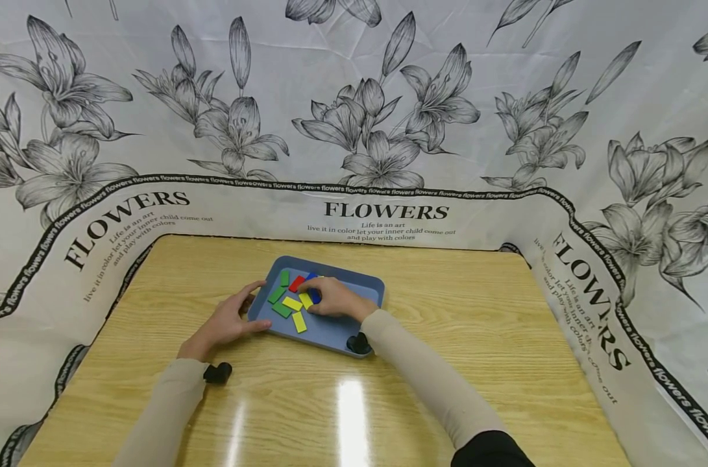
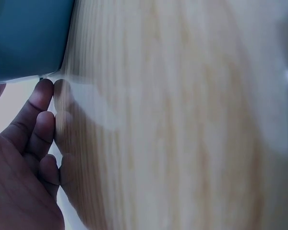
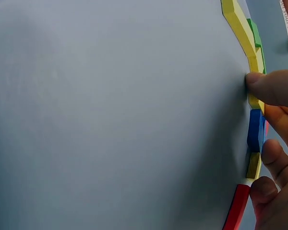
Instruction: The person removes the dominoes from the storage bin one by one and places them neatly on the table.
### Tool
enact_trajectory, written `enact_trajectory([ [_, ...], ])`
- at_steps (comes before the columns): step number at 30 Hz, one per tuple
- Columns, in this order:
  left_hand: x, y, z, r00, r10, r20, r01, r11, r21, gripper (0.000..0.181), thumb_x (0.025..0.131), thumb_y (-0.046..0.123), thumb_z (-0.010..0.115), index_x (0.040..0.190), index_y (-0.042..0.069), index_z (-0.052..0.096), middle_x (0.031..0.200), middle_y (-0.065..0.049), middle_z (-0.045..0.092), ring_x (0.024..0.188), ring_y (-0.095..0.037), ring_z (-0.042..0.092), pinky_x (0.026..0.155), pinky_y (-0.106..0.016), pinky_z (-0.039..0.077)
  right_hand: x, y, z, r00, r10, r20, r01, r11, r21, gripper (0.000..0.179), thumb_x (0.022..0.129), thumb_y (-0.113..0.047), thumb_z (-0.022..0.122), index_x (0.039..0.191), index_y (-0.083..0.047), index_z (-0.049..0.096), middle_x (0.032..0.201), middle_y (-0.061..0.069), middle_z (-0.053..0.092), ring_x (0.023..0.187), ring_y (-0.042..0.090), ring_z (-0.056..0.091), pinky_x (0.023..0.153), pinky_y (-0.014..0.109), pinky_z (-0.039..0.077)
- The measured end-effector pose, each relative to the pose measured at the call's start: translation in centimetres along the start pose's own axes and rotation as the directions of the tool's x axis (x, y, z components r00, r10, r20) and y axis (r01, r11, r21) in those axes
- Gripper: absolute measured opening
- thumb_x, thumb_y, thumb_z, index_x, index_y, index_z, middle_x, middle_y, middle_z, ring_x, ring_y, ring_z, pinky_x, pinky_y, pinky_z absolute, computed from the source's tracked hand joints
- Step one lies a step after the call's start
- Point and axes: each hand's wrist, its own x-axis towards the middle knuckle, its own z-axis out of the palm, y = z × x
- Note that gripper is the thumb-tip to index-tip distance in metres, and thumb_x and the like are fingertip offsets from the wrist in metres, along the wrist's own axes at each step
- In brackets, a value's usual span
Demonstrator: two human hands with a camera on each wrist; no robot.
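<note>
A shallow blue-grey tray lies at an angle on the table, with flat rectangular blocks inside. My left hand holds its left end, thumb at the near corner and fingers along the left side. In the left wrist view, several fingertips sit low against the tabletop at the tray's corner. My right hand reaches into the tray and pinches a yellow block between thumb and fingers. In the right wrist view, the thumb lies on that yellow block, beside a blue block.
Green blocks lie at the tray's left, near a red block and another yellow block. One more red block shows in the right wrist view. The wooden table is bordered by a flower-print cloth.
</note>
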Motion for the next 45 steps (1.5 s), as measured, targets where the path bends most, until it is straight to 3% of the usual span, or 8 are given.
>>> enact_trajectory([
  [13, -0.2, 0.2, 0.0, 1.0, -0.017, 0.001, 0.017, 0.999, -0.032, 0.093, 0.086, 0.044, 0.083, 0.161, 0.02, 0.034, 0.123, -0.011, 0.068, 0.104, -0.02, 0.064, 0.097, -0.049, 0.047, -0.2, 0.0, -0.2, 1.0, 0.024, -0.002, -0.024, 0.999, 0.024, 0.044, 0.093, -0.017, 0.076, 0.136, -0.016, 0.068, 0.142, 0.003, 0.064, 0.133, 0.022, 0.057, 0.11, 0.04, 0.045],
  [20, -0.1, 0.0, 0.0, 1.0, -0.024, 0.003, 0.024, 1.0, -0.016, 0.093, 0.086, 0.046, 0.083, 0.162, 0.022, 0.033, 0.125, -0.011, 0.068, 0.107, -0.02, 0.064, 0.099, -0.051, 0.047, -0.5, -0.2, -0.8, 0.999, 0.026, -0.027, -0.025, 0.998, 0.054, 0.045, 0.092, -0.019, 0.077, 0.136, -0.014, 0.068, 0.128, 0.006, 0.067, 0.094, 0.017, 0.055, 0.081, 0.03, 0.046],
  [23, 0.0, 0.0, 0.0, 1.0, -0.023, 0.005, 0.023, 1.0, -0.015, 0.093, 0.086, 0.046, 0.082, 0.162, 0.022, 0.033, 0.124, -0.011, 0.068, 0.106, -0.019, 0.064, 0.099, -0.051, 0.047, -0.7, -0.3, -1.3, 0.998, 0.018, -0.055, -0.016, 0.999, 0.052, 0.046, 0.091, -0.018, 0.079, 0.135, -0.011, 0.068, 0.122, 0.007, 0.067, 0.088, 0.018, 0.053, 0.075, 0.027, 0.044],
  [31, 0.0, 0.0, 0.0, 1.0, -0.006, 0.01, 0.006, 1.0, -0.019, 0.093, 0.087, 0.045, 0.082, 0.162, 0.02, 0.032, 0.122, -0.009, 0.07, 0.103, -0.018, 0.064, 0.097, -0.049, 0.047, -1.5, -0.5, -3.7, 0.994, 0.022, -0.104, -0.01, 0.993, 0.116, 0.047, 0.091, -0.017, 0.079, 0.134, -0.004, 0.068, 0.129, 0.01, 0.065, 0.099, 0.029, 0.057, 0.08, 0.031, 0.046],
  [45, -0.2, 0.3, -0.1, 1.0, -0.012, 0.005, 0.012, 1.0, 0.015, 0.093, 0.087, 0.045, 0.082, 0.162, 0.02, 0.033, 0.122, -0.009, 0.069, 0.1, -0.018, 0.061, 0.093, -0.046, 0.045, -5.4, 1.9, -7.9, 0.97, 0.11, -0.215, -0.081, 0.987, 0.135, 0.049, 0.089, -0.019, 0.078, 0.136, -0.008, 0.067, 0.138, 0.008, 0.064, 0.115, 0.029, 0.061, 0.091, 0.044, 0.052],
])
